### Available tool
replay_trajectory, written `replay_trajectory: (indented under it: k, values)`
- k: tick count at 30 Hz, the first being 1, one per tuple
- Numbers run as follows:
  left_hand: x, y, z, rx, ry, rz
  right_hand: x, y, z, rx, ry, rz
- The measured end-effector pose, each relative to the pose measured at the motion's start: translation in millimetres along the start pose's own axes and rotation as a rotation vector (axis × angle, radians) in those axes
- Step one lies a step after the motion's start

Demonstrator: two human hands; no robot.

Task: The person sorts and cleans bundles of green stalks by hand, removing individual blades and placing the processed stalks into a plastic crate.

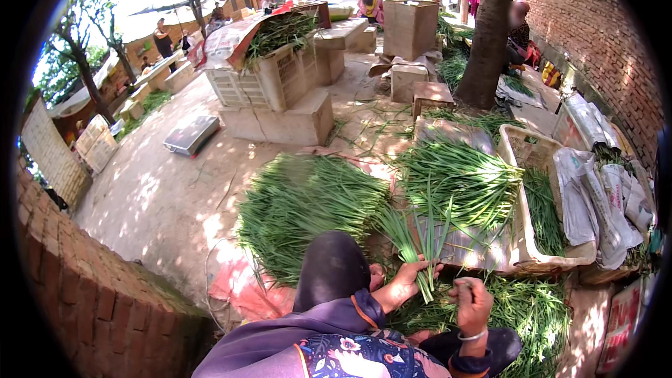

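Observation:
My left hand [405,282] is closed around the pale stem ends of a small bunch of chive-like green leaves [401,233], whose tips fan out away from me. Just right of it, my right hand [472,302] is raised with its fingers curled and a bracelet at the wrist. Whether something thin sits in those fingers I cannot tell. Beyond my left knee lies a large heap of the same leaves [310,205]. A neater pile of leaves [462,184] rests on a low board [472,249] to the right. Loose leaves [530,320] cover the ground beneath my right hand.
A plastic crate [530,254] with leaves stands right of the board, beside grey-white sacks [577,189]. A tree trunk [485,37] rises ahead. Another leaf-filled crate [273,76] sits on a concrete block [278,121]. Brick walls [105,294] flank both sides. Several people are farther off.

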State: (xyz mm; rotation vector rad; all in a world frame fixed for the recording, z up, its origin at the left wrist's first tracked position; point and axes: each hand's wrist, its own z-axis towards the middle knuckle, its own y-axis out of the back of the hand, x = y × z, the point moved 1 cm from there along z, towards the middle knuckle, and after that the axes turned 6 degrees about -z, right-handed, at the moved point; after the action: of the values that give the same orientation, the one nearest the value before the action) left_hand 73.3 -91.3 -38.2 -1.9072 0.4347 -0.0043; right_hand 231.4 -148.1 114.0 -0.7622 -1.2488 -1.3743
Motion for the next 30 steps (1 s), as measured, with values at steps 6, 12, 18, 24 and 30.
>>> replay_trajectory:
  k: [6, 12, 18, 24, 30]
  values:
    - [2.3, 3.6, 4.0, -0.024, 0.013, 0.039, -4.1, 162.5, -81.9, -0.651, 0.012, -0.416]
    - [5.2, 15.0, 11.5, -0.036, 0.053, -0.004, -21.9, 262.1, -251.6, -0.492, -0.727, -1.548]
    - [5.6, -10.8, -1.9, 0.007, 0.066, 0.006, -32.6, 257.3, -280.9, -0.156, -1.106, -1.353]
    - [2.5, -43.2, -22.4, 0.170, 0.052, 0.033, -45.1, 229.5, -174.0, -0.306, -0.634, -0.995]
    - [0.5, -39.9, -23.8, 0.194, 0.010, 0.145, -36.0, 163.2, -30.5, -0.211, -0.250, -0.494]
